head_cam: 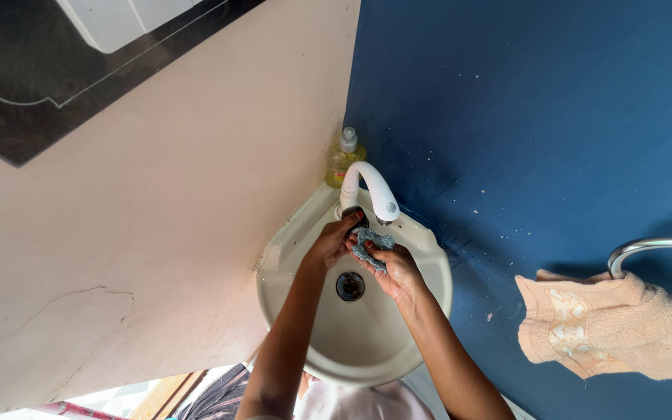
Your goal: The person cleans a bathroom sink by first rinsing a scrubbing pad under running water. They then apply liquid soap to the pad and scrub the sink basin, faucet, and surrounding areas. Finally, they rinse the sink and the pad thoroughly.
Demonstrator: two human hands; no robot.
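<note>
Your right hand (395, 271) is curled shut around a small, crumpled grey-blue scrubbing pad (370, 246), rough and fibrous in texture, which sits in its palm with the fingers folded over its lower edge. Your left hand (330, 243) closes on the same pad from the other side, its fingertips (354, 220) pinching the pad's upper end, so both hands grip it together and touch one another there.

Directly under your hands lies a cream, glossy ceramic corner basin (421, 311), rounded at the front and tapering into the corner beyond your fingers. Just below your right palm, in the bowl's floor, sits the round dark metal drain (350, 286); the bowl holds nothing else that you can see, and whether it is wet cannot be told.

Just beyond your fingertips rises a smooth white curved tap spout (371, 189), arching over towards the pad, with a small metal outlet at its tip close above your right hand. Behind the tap, further from your hands, stands a clear plastic bottle of yellow liquid with a pale pump top (344, 159), tucked into the corner.

Off to the side of your right forearm, well apart, a peach terry towel (616, 323) with a nubbly weave hangs from a curved chrome ring (647, 247) on the matt blue wall (546, 117). Past your left arm runs a pale, smooth plaster wall (157, 218) with a thin crack.
</note>
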